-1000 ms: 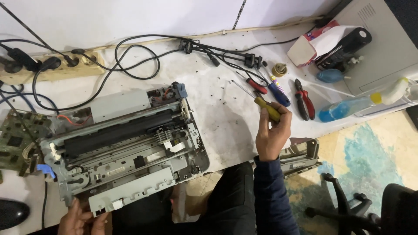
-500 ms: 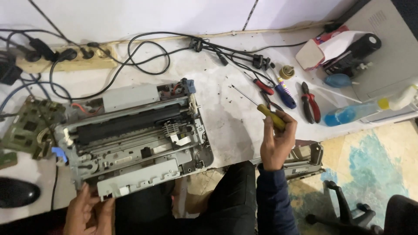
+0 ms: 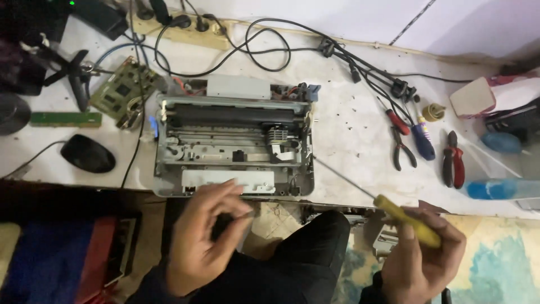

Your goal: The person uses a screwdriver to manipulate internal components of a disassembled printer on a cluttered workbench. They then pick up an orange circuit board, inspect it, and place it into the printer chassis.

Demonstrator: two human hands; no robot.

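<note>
I see left hand [image 3: 205,239] half-curled, empty, at opened printer [image 3: 233,138] front edge | right hand [image 3: 422,256] gripping yellow-handled screwdriver [image 3: 388,209], its tip beside printer's right corner | printer mid-table

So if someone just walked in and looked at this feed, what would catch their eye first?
Probably the opened-up grey printer in the middle of the white worktable, its dark roller and inner parts bare. Next, the right hand at the lower right gripping a yellow-handled screwdriver, shaft aimed at the printer's right corner, while the left hand hovers at its front edge. Pliers lie to the right.
</note>
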